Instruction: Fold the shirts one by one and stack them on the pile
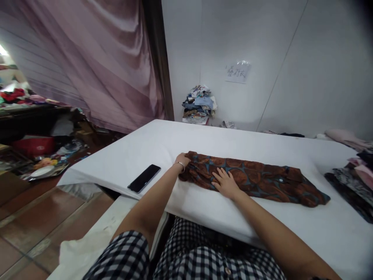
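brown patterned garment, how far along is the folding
Done: the brown patterned garment already lies as a long narrow strip on the white table. In hand: left hand grips its end, right hand presses it flat. Left: folding the strip's length.

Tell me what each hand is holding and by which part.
The left hand grips the left end of the folded brown shirt. The right hand lies flat on it, gripping nothing.

The left hand (pixel 183 159) has its fingertips tucked under the garment (pixel 256 179) edge, so its grip is anyone's guess. Writing on the wall sign (pixel 237 72) is too small to read. The dark clothes pile (pixel 354 182) gets cut off by the right edge.
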Demonstrator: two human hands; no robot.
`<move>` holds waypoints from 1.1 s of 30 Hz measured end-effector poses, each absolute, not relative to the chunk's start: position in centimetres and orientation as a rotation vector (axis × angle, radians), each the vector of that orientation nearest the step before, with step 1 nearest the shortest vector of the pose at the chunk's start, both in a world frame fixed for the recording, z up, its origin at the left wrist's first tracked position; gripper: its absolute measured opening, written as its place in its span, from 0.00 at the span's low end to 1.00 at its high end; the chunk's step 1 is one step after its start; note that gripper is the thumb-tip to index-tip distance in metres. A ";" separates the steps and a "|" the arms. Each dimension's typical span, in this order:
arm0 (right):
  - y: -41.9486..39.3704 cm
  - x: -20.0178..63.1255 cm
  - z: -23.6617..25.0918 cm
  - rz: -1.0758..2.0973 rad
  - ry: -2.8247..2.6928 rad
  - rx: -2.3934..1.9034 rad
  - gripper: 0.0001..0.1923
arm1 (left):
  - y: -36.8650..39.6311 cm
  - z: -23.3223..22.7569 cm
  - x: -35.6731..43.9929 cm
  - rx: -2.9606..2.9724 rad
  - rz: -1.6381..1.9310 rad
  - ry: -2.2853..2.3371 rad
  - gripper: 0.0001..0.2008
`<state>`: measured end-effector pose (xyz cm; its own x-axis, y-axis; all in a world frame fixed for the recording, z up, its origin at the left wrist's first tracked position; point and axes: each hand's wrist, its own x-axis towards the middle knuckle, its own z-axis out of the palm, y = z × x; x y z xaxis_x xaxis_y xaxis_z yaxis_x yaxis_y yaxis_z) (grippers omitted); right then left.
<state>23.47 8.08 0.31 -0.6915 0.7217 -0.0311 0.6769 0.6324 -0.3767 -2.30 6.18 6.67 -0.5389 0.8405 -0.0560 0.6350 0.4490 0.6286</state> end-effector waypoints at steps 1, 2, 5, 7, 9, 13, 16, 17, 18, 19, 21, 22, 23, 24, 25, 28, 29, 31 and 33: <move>8.3 23.5 0.4 0.651 -2.664 -1.165 0.32 | 6.8 7.5 -1.7 1.284 0.811 2.326 0.15; 8.7 23.6 0.6 0.775 -2.561 -1.153 0.32 | 7.5 8.3 -0.8 1.326 0.832 2.298 0.14; 9.8 24.3 1.8 1.154 -2.009 -1.122 0.31 | 9.8 10.5 4.1 1.484 0.878 2.133 0.11; 10.4 25.3 2.7 1.339 -1.640 -1.105 0.34 | 10.9 11.5 8.0 1.575 0.890 1.954 0.12; 10.6 26.7 3.2 1.458 -1.419 -1.096 0.37 | 11.4 12.2 10.9 1.629 0.905 1.765 0.17; 10.1 29.4 3.1 1.552 -1.307 -1.108 0.36 | 10.6 11.3 10.9 1.611 1.024 1.660 0.19; 9.7 30.2 2.5 1.540 -1.287 -1.147 0.31 | 8.9 8.4 8.7 1.490 1.101 1.929 0.15; 9.7 30.1 2.3 1.522 -1.277 -1.148 0.31 | 8.3 7.2 8.3 1.466 1.086 2.009 0.15; 9.8 30.0 2.3 1.506 -1.272 -1.147 0.32 | 7.6 6.0 8.2 1.483 1.065 2.048 0.15; 9.9 29.8 2.2 1.496 -1.275 -1.148 0.34 | 7.1 4.9 8.3 1.514 1.040 2.069 0.16; 10.4 29.2 2.3 1.489 -1.291 -1.184 0.39 | 6.3 3.3 9.0 1.589 0.985 2.065 0.17; 10.7 28.9 2.4 1.480 -1.307 -1.204 0.42 | 6.1 2.9 9.4 1.605 0.966 2.070 0.18; 11.1 28.7 2.5 1.463 -1.331 -1.209 0.44 | 6.1 2.6 9.7 1.607 0.948 2.083 0.18; 11.6 28.6 2.5 1.440 -1.358 -1.195 0.45 | 6.1 2.5 10.0 1.600 0.930 2.101 0.19; 12.0 28.5 2.5 1.407 -1.379 -1.175 0.45 | 6.2 2.4 10.1 1.592 0.914 2.121 0.19; 13.5 29.3 2.0 1.262 -1.414 -1.232 0.44 | 6.6 2.2 9.8 1.582 0.871 2.169 0.21; 13.9 29.8 1.7 1.206 -1.418 -1.295 0.43 | 6.7 2.0 9.6 1.586 0.863 2.179 0.21; 14.2 30.9 1.1 1.088 -1.451 -1.413 0.41 | 6.8 1.6 9.3 1.601 0.866 2.190 0.20; 13.9 32.0 0.7 0.981 -1.525 -1.470 0.40 | 6.8 1.3 9.1 1.601 0.880 2.200 0.20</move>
